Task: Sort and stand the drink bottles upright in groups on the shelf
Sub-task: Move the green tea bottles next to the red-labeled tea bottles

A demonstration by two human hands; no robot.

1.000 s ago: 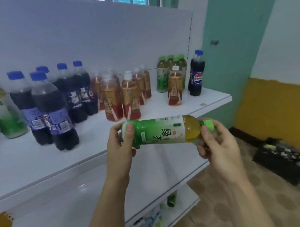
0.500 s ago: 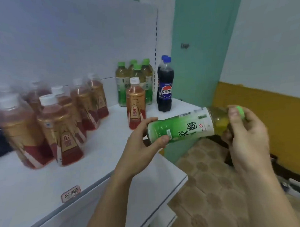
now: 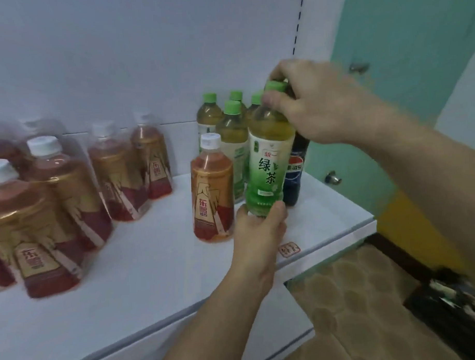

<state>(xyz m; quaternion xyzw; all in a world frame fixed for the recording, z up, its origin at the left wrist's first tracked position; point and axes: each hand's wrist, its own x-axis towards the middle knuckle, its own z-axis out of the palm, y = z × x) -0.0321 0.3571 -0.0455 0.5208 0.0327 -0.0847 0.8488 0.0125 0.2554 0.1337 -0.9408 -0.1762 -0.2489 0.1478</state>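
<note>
Already upright over the shelf (image 3: 327,230) near its right front corner, green tea bottle (image 3: 268,162), long axis vertical, just in front of the green tea group (image 3: 226,121) at the back edge. Gripped at both ends: left hand (image 3: 259,233) wrapped round the base, right hand (image 3: 317,104) pinching the cap. Probably straight down next, beside the lone red tea bottle (image 3: 211,191) and cola bottle (image 3: 295,167).

On the shelf (image 3: 159,276), a held bottle (image 3: 268,162) stands upright near the right end, the left hand (image 3: 255,234) at its base and the right hand (image 3: 317,107) at its cap. Behind it stands a cluster of capped bottles (image 3: 231,137), to its right a cola bottle (image 3: 295,172), just to its left 1 tea bottle (image 3: 212,191). Further left stands a group of similar bottles (image 3: 70,196).
</note>
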